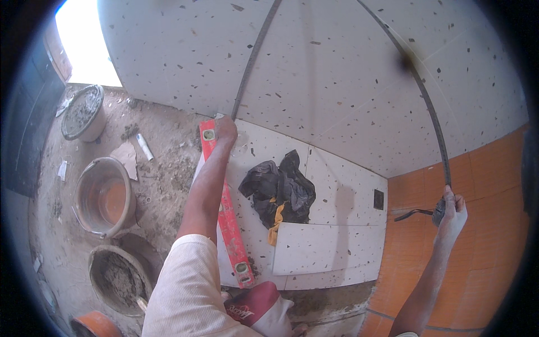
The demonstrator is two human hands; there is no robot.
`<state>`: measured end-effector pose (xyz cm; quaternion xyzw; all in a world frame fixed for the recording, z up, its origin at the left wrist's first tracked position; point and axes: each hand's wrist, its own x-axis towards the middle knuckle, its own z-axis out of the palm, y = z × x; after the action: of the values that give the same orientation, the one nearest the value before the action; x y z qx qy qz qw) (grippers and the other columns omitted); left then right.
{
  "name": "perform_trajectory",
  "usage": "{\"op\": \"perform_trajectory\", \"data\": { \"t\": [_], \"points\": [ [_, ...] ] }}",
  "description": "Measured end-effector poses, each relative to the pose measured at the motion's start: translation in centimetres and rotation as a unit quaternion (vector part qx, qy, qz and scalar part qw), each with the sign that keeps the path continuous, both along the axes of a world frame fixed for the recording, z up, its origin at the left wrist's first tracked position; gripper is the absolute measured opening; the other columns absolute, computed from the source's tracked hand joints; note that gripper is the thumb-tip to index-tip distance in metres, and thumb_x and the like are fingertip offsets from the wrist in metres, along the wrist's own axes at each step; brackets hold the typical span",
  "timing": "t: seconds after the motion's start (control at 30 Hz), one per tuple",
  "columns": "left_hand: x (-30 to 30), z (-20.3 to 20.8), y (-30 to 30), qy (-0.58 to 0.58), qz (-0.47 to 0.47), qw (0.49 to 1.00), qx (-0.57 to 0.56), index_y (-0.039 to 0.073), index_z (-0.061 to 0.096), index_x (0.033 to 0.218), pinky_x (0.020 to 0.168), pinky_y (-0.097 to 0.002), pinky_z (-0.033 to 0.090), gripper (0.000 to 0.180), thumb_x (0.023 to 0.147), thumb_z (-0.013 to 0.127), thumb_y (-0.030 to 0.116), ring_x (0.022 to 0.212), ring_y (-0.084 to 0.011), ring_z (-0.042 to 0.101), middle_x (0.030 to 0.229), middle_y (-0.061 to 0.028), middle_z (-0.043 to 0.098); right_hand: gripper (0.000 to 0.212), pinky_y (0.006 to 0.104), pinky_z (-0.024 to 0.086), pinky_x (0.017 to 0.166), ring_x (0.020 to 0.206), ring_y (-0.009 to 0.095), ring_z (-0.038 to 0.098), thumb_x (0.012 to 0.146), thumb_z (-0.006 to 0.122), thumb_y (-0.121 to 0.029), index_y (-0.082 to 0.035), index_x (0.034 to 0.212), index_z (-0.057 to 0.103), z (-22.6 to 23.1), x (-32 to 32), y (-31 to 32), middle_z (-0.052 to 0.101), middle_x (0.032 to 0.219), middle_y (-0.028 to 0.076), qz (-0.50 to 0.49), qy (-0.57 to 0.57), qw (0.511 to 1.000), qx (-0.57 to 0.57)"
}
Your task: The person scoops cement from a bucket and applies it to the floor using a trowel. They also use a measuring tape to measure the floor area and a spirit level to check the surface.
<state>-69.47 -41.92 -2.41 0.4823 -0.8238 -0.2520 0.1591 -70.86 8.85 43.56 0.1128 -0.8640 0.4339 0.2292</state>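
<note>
Before orange wall [477, 224] at right, right hand [453, 213] has fingers clamped on tape measure [439, 213], short strap [412, 214] dangling. Dark tape [431, 106] rises from it, out of view; comes down again to left hand [226, 132], fingers closed on its lower end, beside red level [229, 219]. Black bag [281, 188] lies crumpled on speckled tiles [331, 247].

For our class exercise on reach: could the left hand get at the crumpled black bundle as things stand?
Probably yes: the left hand is near the crumpled black bundle, which lies mostly uncovered on the speckled tiles with nothing visible between.
</note>
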Motion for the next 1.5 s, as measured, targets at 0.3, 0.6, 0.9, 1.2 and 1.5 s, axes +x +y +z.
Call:
{"op": "perform_trajectory", "data": {
  "t": [0.3, 0.6, 0.9, 1.2, 1.5],
  "points": [
    [-0.2, 0.0, 0.1, 0.008, 0.032, 0.999, -0.003, 0.000, 0.073, 0.089, 0.078, -0.0466, 0.057, 0.015, 0.082, 0.062, 0.008, 0.090, -0.0384, 0.070, 0.092, -0.0240, 0.071, 0.034, 0.0212, 0.027, 0.042, 0.048, 0.003, 0.035, 0.090, 0.073, -0.028, -0.014, 0.071, 0.049, -0.7, -0.7, 1.1, 0.044, 0.057, -0.006, 0.000, 0.012, 1.000, 0.027],
    [0.2, 0.1, -0.6, -0.075, -0.022, 0.989, -0.127, 0.007, 0.077, 0.082, 0.070, -0.0364, 0.059, 0.015, 0.085, 0.065, 0.016, 0.082, -0.0273, 0.074, 0.084, -0.0161, 0.074, 0.033, 0.0214, 0.027, 0.043, 0.050, 0.003, 0.036, 0.090, 0.073, -0.029, -0.014, 0.072, 0.050, -0.7, -0.6, 0.4, 0.044, 0.058, -0.005, -0.021, 0.020, 0.999, 0.039],
    [-0.3, -0.7, -1.2, -0.039, -0.029, 0.992, -0.115, 0.006, 0.076, 0.083, 0.074, -0.0391, 0.059, 0.016, 0.085, 0.064, 0.015, 0.084, -0.0298, 0.073, 0.086, -0.0169, 0.073, 0.031, 0.0209, 0.028, 0.043, 0.049, 0.003, 0.038, 0.090, 0.073, -0.029, -0.012, 0.074, 0.052, -0.9, -1.0, 0.1, 0.045, 0.058, -0.005, -0.024, 0.015, 0.999, 0.023],
    [0.0, -1.6, -2.1, 0.030, 0.005, 0.995, -0.093, 0.002, 0.073, 0.088, 0.079, -0.0424, 0.057, 0.016, 0.085, 0.063, 0.014, 0.088, -0.0337, 0.072, 0.089, -0.0193, 0.072, 0.029, 0.0215, 0.029, 0.040, 0.046, 0.003, 0.039, 0.091, 0.072, -0.027, -0.012, 0.075, 0.053, -1.4, -1.0, -0.1, 0.047, 0.057, -0.004, 0.004, 0.000, 1.000, 0.012],
    [0.1, -1.6, -1.7, 0.067, -0.015, 0.995, -0.071, 0.003, 0.071, 0.092, 0.083, -0.0457, 0.055, 0.016, 0.084, 0.059, 0.011, 0.093, -0.0376, 0.069, 0.094, -0.0220, 0.071, 0.029, 0.0217, 0.029, 0.039, 0.046, 0.003, 0.039, 0.091, 0.071, -0.027, -0.013, 0.074, 0.052, -1.3, -1.0, -0.1, 0.046, 0.057, -0.004, 0.001, 0.001, 1.000, 0.016]
  ]
}}
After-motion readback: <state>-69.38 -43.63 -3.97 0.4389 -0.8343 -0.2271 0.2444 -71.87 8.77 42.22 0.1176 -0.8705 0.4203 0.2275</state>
